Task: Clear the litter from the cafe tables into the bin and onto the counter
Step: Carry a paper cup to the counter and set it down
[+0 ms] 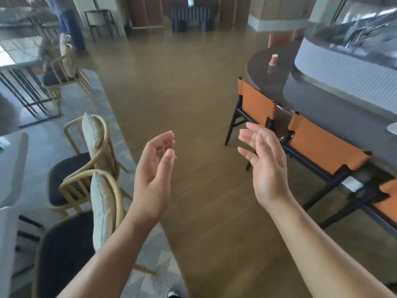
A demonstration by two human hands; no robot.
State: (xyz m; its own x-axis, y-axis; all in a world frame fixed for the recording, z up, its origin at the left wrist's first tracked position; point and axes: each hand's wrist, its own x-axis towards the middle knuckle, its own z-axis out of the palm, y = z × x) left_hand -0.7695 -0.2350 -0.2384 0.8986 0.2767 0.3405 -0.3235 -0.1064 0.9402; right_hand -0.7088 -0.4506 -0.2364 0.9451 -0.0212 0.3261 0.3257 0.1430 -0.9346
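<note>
Red paper cup (273, 59) stands on a dark round table (263, 87) that butts against the left end of the grey counter (335, 97). The cup is just left of the counter's ribbed wall, not touching it.

Head view, somewhat blurred. Both hands are raised over the wood floor (189, 87), left of the counter and well apart from the cup.
- Left hand (153, 175): palm turned inward, fingers loosely curved, holding nothing.
- Right hand (266, 166): palm facing left, fingers straight and spread, holding nothing.
- The palms face each other with a gap between them.

Orange-backed chairs (322, 145) line the counter's front. Pale wooden chairs (96, 145) with cushions sit across the floor from the counter, on a patterned rug (150, 265). A person's legs (72, 26) show far left of the counter.
</note>
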